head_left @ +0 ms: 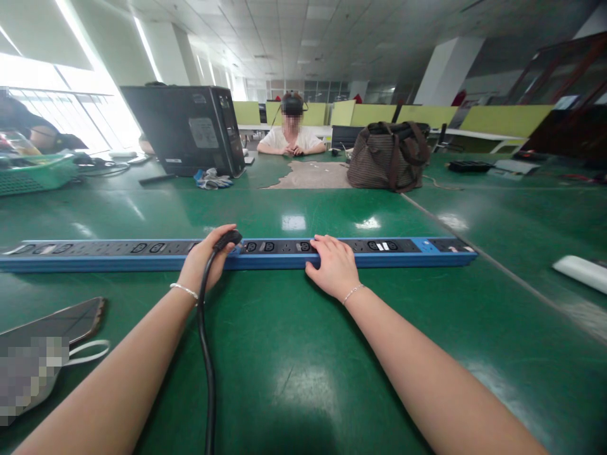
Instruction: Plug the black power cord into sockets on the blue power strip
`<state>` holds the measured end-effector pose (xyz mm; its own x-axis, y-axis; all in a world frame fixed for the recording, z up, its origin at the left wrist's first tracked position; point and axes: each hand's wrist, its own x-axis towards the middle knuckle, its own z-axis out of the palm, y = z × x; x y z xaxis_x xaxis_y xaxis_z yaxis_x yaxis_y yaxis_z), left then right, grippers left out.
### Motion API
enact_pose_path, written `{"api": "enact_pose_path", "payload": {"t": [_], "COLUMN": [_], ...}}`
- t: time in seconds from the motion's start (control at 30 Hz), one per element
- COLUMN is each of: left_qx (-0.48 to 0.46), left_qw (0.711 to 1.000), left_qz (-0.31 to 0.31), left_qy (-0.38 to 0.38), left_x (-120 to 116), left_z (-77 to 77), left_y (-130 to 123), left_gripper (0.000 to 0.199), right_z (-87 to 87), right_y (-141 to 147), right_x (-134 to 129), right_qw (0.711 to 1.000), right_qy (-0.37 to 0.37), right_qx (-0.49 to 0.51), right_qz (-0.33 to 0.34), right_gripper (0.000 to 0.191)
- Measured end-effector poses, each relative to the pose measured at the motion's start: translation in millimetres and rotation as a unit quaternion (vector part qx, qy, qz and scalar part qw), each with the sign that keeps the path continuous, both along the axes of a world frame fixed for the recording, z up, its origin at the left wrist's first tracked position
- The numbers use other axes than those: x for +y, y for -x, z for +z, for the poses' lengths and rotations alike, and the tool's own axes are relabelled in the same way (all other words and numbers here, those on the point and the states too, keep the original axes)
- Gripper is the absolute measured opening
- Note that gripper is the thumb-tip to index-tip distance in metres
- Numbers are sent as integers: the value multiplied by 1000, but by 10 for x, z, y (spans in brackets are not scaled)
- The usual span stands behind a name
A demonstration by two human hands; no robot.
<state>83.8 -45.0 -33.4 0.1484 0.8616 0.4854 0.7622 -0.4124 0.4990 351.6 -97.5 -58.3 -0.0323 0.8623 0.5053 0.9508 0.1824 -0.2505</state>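
Observation:
A long blue power strip (270,261) with a black socket face lies across the green table (284,328). My left hand (205,256) is closed on a black plug (228,239) over the strip, left of its middle. From the plug a thick black cable (205,341) runs down past my wrist to the bottom edge. My right hand (334,265) rests on the strip right of the middle, fingertips on the socket face and thumb at the near side, gripping its body.
A phone (80,322) and a partly blurred item with a white loop (90,352) lie at the left. Farther back are a green basket (38,174), a black computer case (190,133), gloves (213,179), a brown bag (389,158) and a seated person (293,136).

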Motion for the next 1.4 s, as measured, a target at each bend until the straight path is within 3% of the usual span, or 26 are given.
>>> {"api": "enact_pose_path", "payload": {"t": [0.13,0.27,0.4,0.57,0.73,1.07,1.4], "left_qx": [51,90,103,107,114,212,239], "left_qw": [996,993,991,991,989,972,967], "left_qz": [-76,-79,-84,-79,-93,-82,-50], "left_qy": [-17,1,18,28,-11,-52,-76], "left_x": [-18,36,56,25,8,-13,-61], "left_z": [65,78,39,19,-6,-12,-41], "left_y": [-323,-664,-843,-876,-910,-922,-899], "left_gripper": [42,40,40,41,40,39,39], "right_z": [1,-6,-8,-1,17,14,13], "right_y": [-11,-15,-15,-16,-10,-8,6], "right_x": [-1,-2,1,1,-9,-6,-15], "right_qw": [1000,1000,1000,1000,1000,1000,1000], "right_qy": [4,-2,-1,4,3,0,1], "right_qx": [7,7,8,12,13,13,9], "right_qz": [4,7,9,9,10,8,3], "right_gripper": [43,43,43,44,43,43,44]}}
